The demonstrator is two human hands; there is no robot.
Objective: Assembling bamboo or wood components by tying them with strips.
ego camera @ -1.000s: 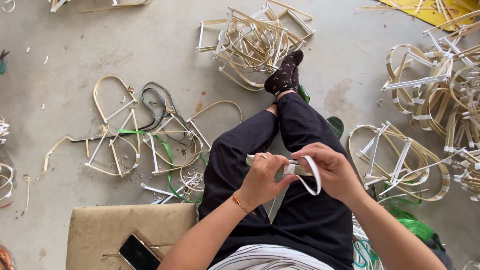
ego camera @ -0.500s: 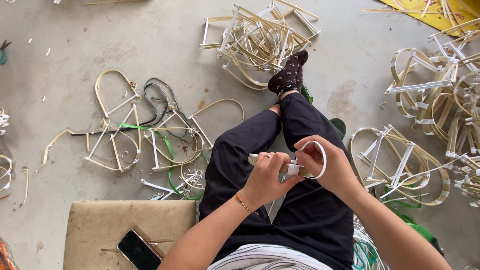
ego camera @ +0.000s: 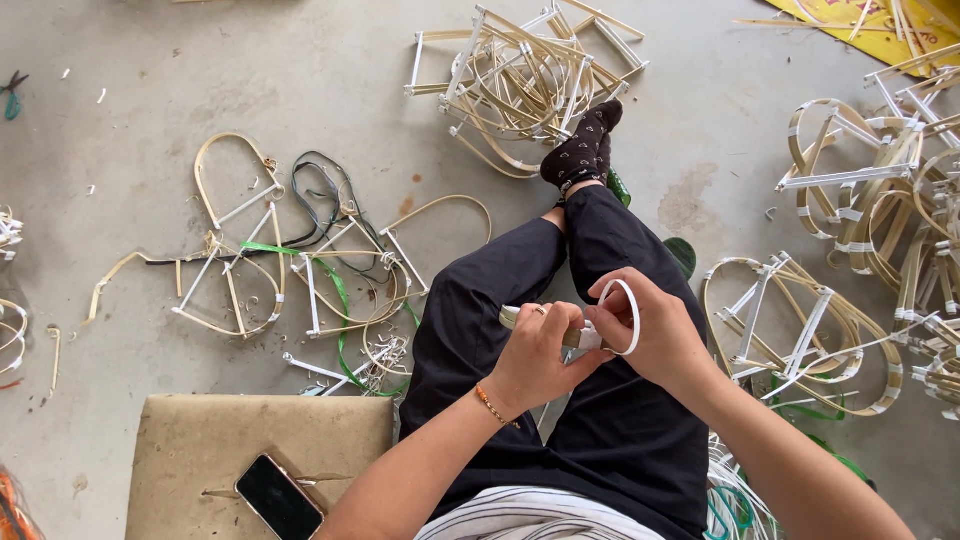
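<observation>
Over the lap, the left hand (ego camera: 535, 352) grips a pale stick (ego camera: 512, 316), its end poking out past the knuckles. The right hand (ego camera: 662, 338) pinches a white strip (ego camera: 634, 312) looping above its fingertips. Beyond both, bamboo frames (ego camera: 520, 80) litter the floor (ego camera: 120, 150).

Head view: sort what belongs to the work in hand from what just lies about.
In hand:
left hand, gripping a pale stick
right hand, looping a white strip

Lying about:
phone on tan cushion
bent-cane frames
green strip
</observation>
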